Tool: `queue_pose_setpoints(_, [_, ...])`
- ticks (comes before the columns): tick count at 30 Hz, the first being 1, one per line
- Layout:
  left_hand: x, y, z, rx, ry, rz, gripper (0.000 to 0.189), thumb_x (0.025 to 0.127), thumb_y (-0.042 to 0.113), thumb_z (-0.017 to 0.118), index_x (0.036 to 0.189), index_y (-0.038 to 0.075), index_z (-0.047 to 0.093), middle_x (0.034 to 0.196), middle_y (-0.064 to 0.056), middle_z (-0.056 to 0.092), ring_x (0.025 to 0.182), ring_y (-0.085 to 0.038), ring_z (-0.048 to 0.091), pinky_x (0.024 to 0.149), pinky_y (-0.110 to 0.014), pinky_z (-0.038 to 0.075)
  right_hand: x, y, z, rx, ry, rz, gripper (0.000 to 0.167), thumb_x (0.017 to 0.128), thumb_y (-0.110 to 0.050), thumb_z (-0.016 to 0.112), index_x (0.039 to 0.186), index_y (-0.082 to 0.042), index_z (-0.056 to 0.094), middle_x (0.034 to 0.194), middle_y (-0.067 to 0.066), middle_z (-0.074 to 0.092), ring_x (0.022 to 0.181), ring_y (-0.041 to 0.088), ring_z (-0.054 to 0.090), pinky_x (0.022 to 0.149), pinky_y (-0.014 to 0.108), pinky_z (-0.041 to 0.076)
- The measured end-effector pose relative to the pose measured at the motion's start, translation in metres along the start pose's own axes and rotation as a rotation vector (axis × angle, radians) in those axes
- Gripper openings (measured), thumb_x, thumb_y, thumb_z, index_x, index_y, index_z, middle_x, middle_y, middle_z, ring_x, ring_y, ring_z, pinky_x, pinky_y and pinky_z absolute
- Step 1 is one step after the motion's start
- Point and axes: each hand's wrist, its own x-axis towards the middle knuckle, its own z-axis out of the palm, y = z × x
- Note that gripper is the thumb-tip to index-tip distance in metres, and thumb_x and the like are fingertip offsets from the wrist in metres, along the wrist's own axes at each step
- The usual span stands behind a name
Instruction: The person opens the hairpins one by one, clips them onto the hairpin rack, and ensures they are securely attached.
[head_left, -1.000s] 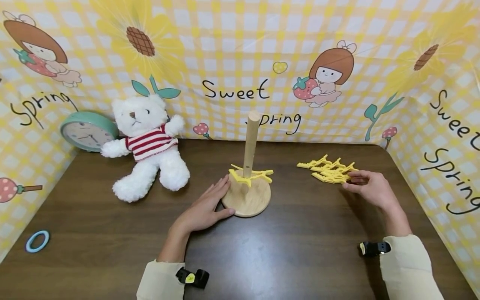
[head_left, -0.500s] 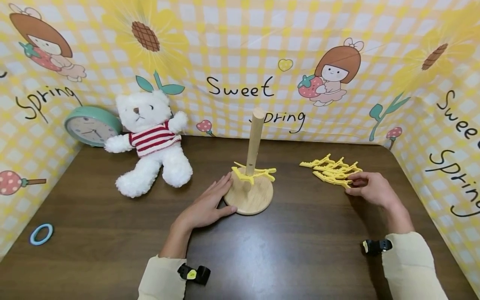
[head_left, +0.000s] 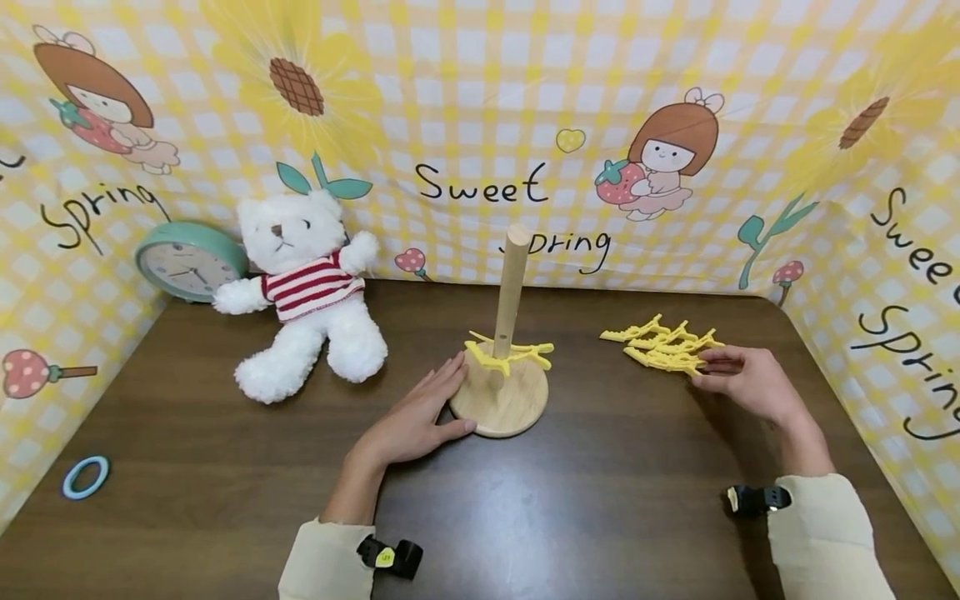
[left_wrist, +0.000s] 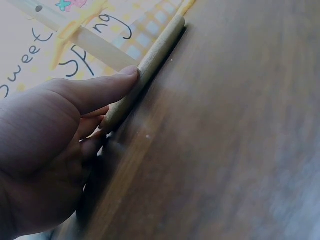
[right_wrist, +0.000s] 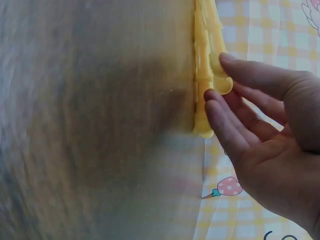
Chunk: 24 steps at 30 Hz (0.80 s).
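Note:
A round wooden base [head_left: 498, 408] with an upright peg [head_left: 512, 287] stands mid-table. Yellow slim V-shaped plastic clips [head_left: 491, 362] hang around the foot of the peg. My left hand [head_left: 411, 421] holds the base's left side, the thumb on its front rim and the other fingers farther back; in the left wrist view the thumb [left_wrist: 107, 90] presses the rim. Farther right lies a small heap of similar yellow clips [head_left: 660, 342]. My right hand [head_left: 750, 379] pinches the end of the nearest clip [right_wrist: 202, 65] between thumb and fingertips, close over the table.
A white teddy bear [head_left: 311, 287] in a striped shirt sits at the back left, beside a green round clock [head_left: 187, 260]. A blue ring [head_left: 86, 477] lies at the left. Printed yellow cloth [head_left: 480, 125] walls the brown table's back and sides.
The head view has shifted slightly. My right fingers have closed in on the near clip's end, which has swung a little toward the front. The left hand stays on the base.

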Motion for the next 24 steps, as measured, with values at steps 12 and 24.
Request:
queue_pose_setpoints(12, [0.000,-0.001,0.000,0.004,0.000,0.011,0.082,0.100,0.031,0.067,0.159,-0.002,0.022,0.168,-0.013,0.009,0.155,-0.031,0.007,0.125,-0.048,0.007,-0.007,-0.020,0.009,0.237,0.183,-0.095,0.043,0.093,-0.014,0.076,0.124,0.013,0.062,0.103,-0.010,0.069,0.090,-0.009,0.065,0.074,0.013,0.055])
queue_pose_setpoints(24, [0.000,0.001,0.000,0.001,0.003,0.002,0.082,0.099,0.030,0.068,0.159,-0.003,0.023,0.168,-0.014,0.010,0.155,-0.031,0.007,0.125,-0.048,0.007,-0.007,-0.037,0.020,0.356,0.258,-0.130,0.037,0.093,-0.010,0.075,0.124,0.007,0.065,0.102,-0.016,0.069,0.096,-0.004,0.066,0.077,0.013,0.055])
